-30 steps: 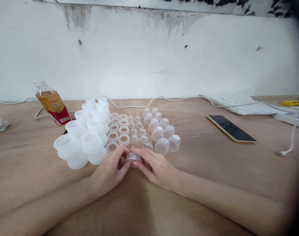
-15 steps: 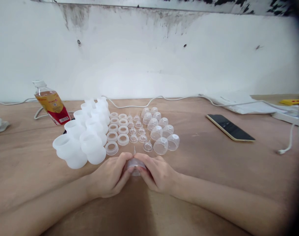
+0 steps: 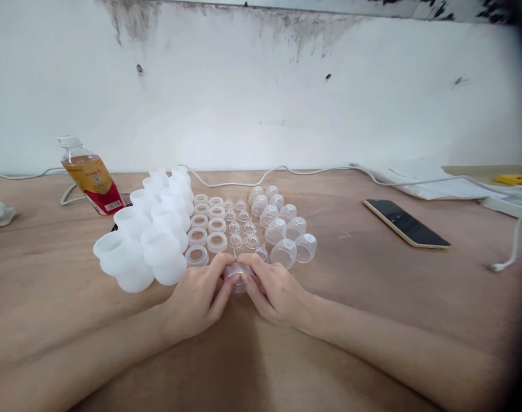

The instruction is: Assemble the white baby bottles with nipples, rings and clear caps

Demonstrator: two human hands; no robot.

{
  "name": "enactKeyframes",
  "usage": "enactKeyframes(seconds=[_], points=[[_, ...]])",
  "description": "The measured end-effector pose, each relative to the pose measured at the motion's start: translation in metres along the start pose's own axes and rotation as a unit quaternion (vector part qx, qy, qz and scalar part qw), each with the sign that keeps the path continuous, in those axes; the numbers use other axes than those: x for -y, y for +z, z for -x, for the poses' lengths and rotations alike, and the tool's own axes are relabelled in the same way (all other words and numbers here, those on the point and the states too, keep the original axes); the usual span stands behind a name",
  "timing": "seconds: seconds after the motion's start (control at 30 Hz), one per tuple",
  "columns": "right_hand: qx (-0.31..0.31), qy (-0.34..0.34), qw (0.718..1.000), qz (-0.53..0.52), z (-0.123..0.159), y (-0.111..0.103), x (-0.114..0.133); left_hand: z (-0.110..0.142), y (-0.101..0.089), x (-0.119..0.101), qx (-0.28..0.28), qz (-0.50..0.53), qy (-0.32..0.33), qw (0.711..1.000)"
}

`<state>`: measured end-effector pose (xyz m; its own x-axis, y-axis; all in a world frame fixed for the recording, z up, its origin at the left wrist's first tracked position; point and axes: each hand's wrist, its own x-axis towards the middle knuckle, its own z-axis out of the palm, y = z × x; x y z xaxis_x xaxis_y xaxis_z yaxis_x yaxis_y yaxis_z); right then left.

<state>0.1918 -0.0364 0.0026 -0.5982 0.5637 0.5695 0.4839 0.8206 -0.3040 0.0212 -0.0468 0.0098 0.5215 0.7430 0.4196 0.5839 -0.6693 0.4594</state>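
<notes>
My left hand [image 3: 199,297] and my right hand [image 3: 273,289] meet low on a brown wooden table [image 3: 372,297], fingers pinched together round a small clear plastic ring piece [image 3: 238,276]. Just beyond the fingers lie rows of parts: white cup-shaped bodies [image 3: 147,237] on the left, white rings [image 3: 207,226] beside them, small clear cones [image 3: 241,226] in the middle, and clear domes [image 3: 282,229] on the right. The nearest ring [image 3: 196,256] sits close to my left fingertips.
A tilted drink bottle [image 3: 91,180] with a red label stands at the back left. A dark phone [image 3: 406,223] lies to the right. White cables [image 3: 286,171] run along the wall, with papers [image 3: 423,180] and a power strip [image 3: 507,206] at far right.
Both hands pulled the clear piece toward me, then moved it back toward the rows. They stay closed on it throughout.
</notes>
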Motion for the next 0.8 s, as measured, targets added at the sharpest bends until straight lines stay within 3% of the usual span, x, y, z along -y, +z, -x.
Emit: enactKeyframes(seconds=[0.1, 0.43, 0.63, 0.8], points=[[-0.001, 0.0, 1.0, 0.007, -0.001, 0.0, -0.002, -0.001, 0.002, 0.002, -0.002, -0.013, -0.002, 1.0], [-0.021, -0.011, 0.997, 0.075, -0.003, 0.001, 0.009, 0.0, 0.001, 0.004, -0.06, -0.121, 0.097, 0.986], [0.017, 0.021, 1.0, 0.013, -0.001, 0.0, 0.003, 0.0, 0.002, 0.001, -0.043, -0.078, 0.034, 0.995], [0.008, 0.036, 0.999, 0.015, -0.002, 0.0, 0.003, 0.0, 0.001, 0.001, -0.026, -0.097, 0.023, 0.995]])
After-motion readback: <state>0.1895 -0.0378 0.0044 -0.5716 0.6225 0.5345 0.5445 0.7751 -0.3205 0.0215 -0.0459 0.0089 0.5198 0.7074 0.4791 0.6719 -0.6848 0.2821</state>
